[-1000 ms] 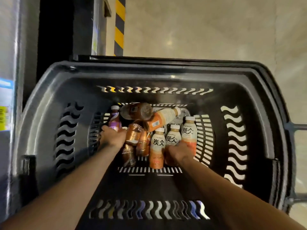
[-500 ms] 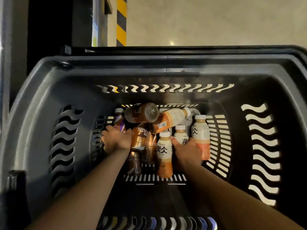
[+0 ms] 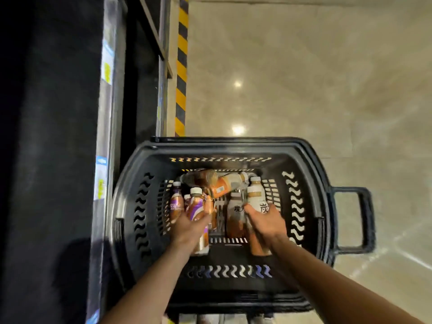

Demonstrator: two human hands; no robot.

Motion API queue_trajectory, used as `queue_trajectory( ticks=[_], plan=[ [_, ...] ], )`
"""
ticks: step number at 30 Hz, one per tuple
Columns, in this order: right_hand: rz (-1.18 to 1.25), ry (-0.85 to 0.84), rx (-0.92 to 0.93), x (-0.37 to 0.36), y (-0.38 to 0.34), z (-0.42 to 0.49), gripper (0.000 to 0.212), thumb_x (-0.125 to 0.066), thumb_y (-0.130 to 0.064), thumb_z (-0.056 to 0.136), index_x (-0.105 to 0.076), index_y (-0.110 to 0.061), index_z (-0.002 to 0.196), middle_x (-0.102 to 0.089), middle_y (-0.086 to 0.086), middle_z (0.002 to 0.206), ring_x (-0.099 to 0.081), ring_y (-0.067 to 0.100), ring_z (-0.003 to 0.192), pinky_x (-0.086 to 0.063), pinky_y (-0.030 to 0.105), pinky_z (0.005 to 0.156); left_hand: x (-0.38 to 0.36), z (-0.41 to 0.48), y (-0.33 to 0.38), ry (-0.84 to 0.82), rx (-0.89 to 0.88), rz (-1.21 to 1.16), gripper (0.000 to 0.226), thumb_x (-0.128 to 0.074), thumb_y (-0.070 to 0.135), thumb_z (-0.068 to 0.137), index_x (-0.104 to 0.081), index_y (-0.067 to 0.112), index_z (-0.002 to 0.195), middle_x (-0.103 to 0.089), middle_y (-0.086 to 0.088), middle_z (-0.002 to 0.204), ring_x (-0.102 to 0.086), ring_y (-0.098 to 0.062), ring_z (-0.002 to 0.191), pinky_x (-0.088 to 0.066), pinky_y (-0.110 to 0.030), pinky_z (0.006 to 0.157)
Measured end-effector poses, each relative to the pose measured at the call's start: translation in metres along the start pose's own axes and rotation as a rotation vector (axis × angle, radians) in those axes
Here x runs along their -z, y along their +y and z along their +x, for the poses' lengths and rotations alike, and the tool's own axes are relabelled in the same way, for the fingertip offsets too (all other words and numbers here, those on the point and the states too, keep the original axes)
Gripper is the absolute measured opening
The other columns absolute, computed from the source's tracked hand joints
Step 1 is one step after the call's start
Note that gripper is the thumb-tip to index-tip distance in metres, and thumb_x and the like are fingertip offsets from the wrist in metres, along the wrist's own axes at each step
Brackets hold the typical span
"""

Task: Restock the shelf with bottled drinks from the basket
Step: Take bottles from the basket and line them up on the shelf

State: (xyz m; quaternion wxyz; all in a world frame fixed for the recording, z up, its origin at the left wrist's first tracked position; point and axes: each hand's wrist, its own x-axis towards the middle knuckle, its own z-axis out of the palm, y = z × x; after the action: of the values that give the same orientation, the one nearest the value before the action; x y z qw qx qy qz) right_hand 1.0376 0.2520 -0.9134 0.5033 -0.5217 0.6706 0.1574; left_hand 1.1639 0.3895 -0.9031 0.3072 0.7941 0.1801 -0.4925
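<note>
A black plastic basket (image 3: 149,157) holds several bottled drinks. My left hand (image 3: 190,226) grips a purple-and-white bottle (image 3: 196,204) with a white cap, lifted above the pile. My right hand (image 3: 266,222) grips two cream-and-brown bottles (image 3: 256,197) with dark characters on the labels. Another purple bottle (image 3: 176,203) stands at the basket's left wall. An orange-labelled bottle (image 3: 223,187) and a brown bottle (image 3: 201,178) lie across the far end.
A dark shelf unit (image 3: 107,113) with price tags on its edge rises along the left. A yellow-and-black striped post (image 3: 181,66) stands behind the basket. The basket's handle (image 3: 355,218) sticks out to the right over the glossy beige floor (image 3: 304,78).
The view has pulled back and up from the basket. Both hands have risen out of the pile, the left with a purple bottle, the right with cream bottles.
</note>
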Motion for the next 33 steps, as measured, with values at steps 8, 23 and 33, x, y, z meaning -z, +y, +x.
queue_trajectory(
  ticks=[8,23,33],
  plan=[
    [0.226,0.006,0.145,0.144,-0.073,-0.215,0.032,-0.073,-0.051,0.075,-0.074,-0.026,0.095,-0.078,-0.006,0.086,-0.073,0.016,0.086,-0.056,0.044,0.089,0.049,-0.262,0.093,-0.15,-0.076,-0.165,0.022,-0.074,0.015,0.084,-0.067,0.017,0.104,-0.069,-0.009,0.095,-0.066,-0.024,0.087,-0.054,-0.034,0.079],
    [0.255,0.024,0.507,0.278,-0.137,-0.514,0.036,-0.08,-0.049,0.073,-0.062,-0.028,0.096,-0.074,-0.006,0.091,-0.071,0.013,0.082,-0.059,0.042,0.079,0.158,-0.585,0.164,-0.16,-0.467,-0.195,0.018,-0.071,0.03,0.085,-0.065,0.016,0.095,-0.072,-0.013,0.089,-0.07,-0.025,0.079,-0.058,-0.038,0.074],
    [0.158,-0.14,0.798,0.315,-0.174,-0.589,0.034,-0.079,-0.046,0.074,-0.062,-0.027,0.096,-0.073,-0.004,0.086,-0.069,0.016,0.079,-0.057,0.038,0.073,0.19,-0.677,0.123,0.154,-0.528,-0.542,0.026,-0.077,0.036,0.08,-0.066,0.02,0.097,-0.074,-0.006,0.082,-0.072,-0.018,0.07,-0.055,-0.031,0.063]
  ],
)
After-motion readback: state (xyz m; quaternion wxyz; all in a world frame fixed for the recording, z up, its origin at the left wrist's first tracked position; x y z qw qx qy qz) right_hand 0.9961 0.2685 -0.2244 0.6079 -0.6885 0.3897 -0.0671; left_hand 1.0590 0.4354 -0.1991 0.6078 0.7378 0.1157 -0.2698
